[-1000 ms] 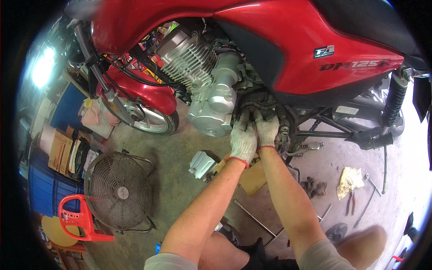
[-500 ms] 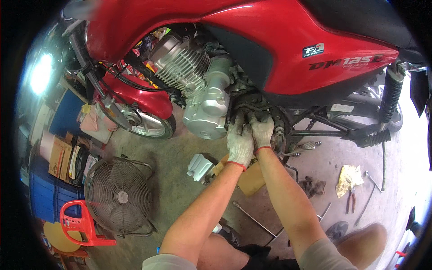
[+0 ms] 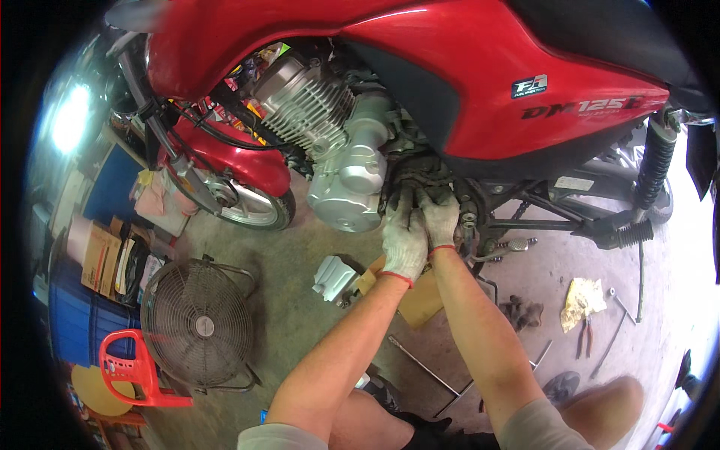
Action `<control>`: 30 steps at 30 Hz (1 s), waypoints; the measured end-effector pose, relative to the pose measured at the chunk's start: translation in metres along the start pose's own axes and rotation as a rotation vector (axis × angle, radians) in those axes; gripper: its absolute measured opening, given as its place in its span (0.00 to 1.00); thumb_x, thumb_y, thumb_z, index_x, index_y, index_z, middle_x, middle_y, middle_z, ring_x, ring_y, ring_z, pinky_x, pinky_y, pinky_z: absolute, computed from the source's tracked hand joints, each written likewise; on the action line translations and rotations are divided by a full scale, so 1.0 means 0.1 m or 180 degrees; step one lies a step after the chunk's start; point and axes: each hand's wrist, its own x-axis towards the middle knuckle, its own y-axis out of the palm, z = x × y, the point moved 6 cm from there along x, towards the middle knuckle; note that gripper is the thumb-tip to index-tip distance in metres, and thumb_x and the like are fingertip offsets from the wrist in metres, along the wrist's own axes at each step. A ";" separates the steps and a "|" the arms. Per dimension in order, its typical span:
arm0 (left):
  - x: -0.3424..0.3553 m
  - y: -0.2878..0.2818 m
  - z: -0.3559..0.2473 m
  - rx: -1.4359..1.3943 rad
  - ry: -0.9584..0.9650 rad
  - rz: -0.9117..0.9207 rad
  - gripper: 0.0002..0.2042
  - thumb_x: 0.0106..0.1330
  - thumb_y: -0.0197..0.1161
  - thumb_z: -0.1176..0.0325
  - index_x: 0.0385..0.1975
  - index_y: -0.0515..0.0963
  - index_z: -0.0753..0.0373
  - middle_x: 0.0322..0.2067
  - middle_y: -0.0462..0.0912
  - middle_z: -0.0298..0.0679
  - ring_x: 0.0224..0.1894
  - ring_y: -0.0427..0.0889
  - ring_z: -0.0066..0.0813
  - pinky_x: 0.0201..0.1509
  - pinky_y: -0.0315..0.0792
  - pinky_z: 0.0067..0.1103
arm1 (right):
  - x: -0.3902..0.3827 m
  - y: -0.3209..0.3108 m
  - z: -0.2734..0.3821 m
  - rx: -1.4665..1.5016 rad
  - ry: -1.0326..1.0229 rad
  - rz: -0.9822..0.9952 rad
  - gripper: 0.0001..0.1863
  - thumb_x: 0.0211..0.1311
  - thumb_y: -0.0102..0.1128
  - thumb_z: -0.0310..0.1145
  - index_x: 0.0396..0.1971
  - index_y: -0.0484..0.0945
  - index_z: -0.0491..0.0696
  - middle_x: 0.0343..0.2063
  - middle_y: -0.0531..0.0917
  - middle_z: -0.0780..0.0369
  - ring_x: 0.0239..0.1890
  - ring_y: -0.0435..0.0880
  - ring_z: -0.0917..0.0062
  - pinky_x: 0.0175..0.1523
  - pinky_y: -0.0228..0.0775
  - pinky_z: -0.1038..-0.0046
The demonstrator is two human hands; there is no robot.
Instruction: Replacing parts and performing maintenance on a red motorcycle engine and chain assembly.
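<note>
A red motorcycle stands across the upper part of the view, its silver engine bared on the side facing me. My left hand, in a white knit glove with a red cuff, reaches up into the dark, greasy recess just behind the engine's silver cover. Right beside it, my right hand, gloved alike, has its fingers bent into the same recess. Both hands' fingers are curled against blackened parts there. Fingertips and whatever they grip are hidden in the shadow. The foot peg sits to the right of my hands.
Below the hands lie a silver-grey cover and a cardboard piece. A T-handle wrench, pliers, a stained yellowish cloth and another long-handled wrench rest on the floor. At left stand a round fan and a red plastic chair.
The view has shifted slightly. Both gloved hands stay in the recess behind the engine, with only small finger movement; nothing else visibly moves.
</note>
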 end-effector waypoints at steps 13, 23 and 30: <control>0.01 -0.02 -0.04 0.0083 0.0085 0.0076 0.21 0.66 0.50 0.71 0.60 0.71 0.64 0.58 0.71 0.56 0.62 0.70 0.50 0.64 0.64 0.32 | -0.07 -0.03 0.23 0.0254 -0.0438 0.0118 0.16 0.55 0.65 0.33 0.41 0.80 0.41 0.40 0.85 0.53 0.42 0.84 0.66 0.51 0.71 0.71; -0.09 -0.17 0.02 0.0573 -0.0144 0.0579 0.12 0.62 0.56 0.66 0.43 0.80 0.61 0.41 0.80 0.57 0.46 0.78 0.56 0.52 0.72 0.40 | -0.84 -1.13 0.57 0.0154 0.0330 0.1672 0.11 0.60 0.59 0.26 0.42 0.79 0.40 0.36 0.84 0.61 0.39 0.81 0.78 0.46 0.73 0.76; -0.09 -0.54 -0.06 0.0972 -0.0176 0.1334 0.12 0.66 0.55 0.64 0.42 0.81 0.62 0.38 0.85 0.42 0.40 0.83 0.33 0.45 0.75 0.26 | -1.38 -2.41 -0.65 0.0124 0.1898 0.0440 0.09 0.64 0.57 0.28 0.42 0.79 0.41 0.31 0.83 0.61 0.27 0.79 0.79 0.30 0.72 0.77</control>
